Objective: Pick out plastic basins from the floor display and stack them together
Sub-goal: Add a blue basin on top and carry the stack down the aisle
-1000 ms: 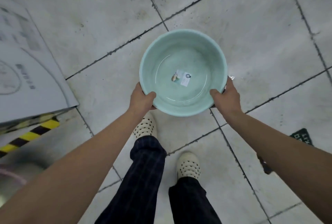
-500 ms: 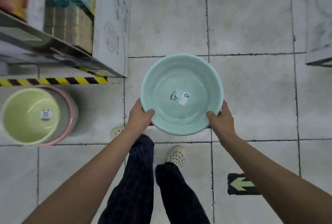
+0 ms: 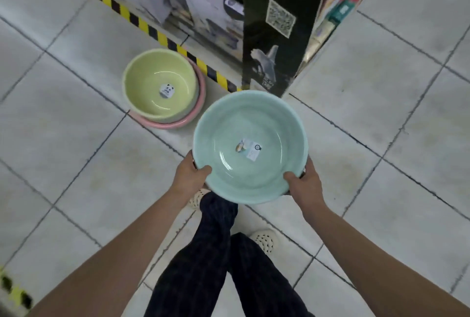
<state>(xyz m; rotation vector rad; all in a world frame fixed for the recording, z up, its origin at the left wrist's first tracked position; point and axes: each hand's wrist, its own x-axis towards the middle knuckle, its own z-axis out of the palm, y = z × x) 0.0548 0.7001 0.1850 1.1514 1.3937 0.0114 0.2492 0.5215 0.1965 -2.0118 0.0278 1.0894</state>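
Note:
I hold a pale green basin (image 3: 250, 123) level in front of me, a small paper label stuck to its bottom. My left hand (image 3: 190, 176) grips its near left rim and my right hand (image 3: 304, 184) grips its near right rim, thumbs inside. On the floor to the upper left stands a yellow basin (image 3: 152, 87) with a panda sticker, nested in a pink basin (image 3: 195, 110) whose rim shows along the right and front.
A shelf unit with boxed goods (image 3: 183, 6) and a black end panel (image 3: 274, 24) stands just behind the basins, edged by yellow-black hazard tape (image 3: 157, 34). Grey floor tiles (image 3: 76, 153) spread all around. My legs and white shoes are below the basin.
The view has swung toward the shelf corner; the yellow and pink stack now lies closer, just upper left of the green basin. Both hands keep the same grip.

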